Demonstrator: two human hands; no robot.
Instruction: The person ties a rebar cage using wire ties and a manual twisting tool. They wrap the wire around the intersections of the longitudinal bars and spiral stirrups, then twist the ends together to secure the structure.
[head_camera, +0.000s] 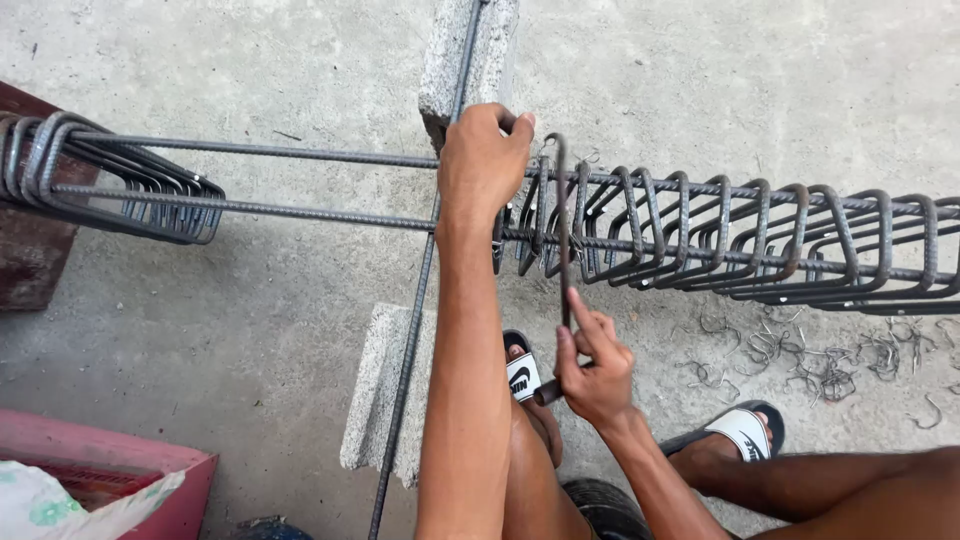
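My left hand (485, 160) is closed over the upper long steel bar (300, 151) of a rebar cage, just left of the first stirrup. My right hand (595, 372) grips the lower end of a thin metal hook tool (563, 250), index finger laid along its shaft. The tool rises upright and its curved top sits at the cage beside my left hand. Several bent stirrups (720, 235) stand in a row along the bars to the right. A loose bunch of stirrups (130, 190) hangs on the bars at the far left.
The cage rests across a single bar (410, 330) laid over two concrete blocks (470, 50) (375, 400). Wire scraps (800, 365) litter the concrete floor on the right. A red bin (130, 470) sits bottom left. My sandalled feet (523, 375) (745, 430) are below the cage.
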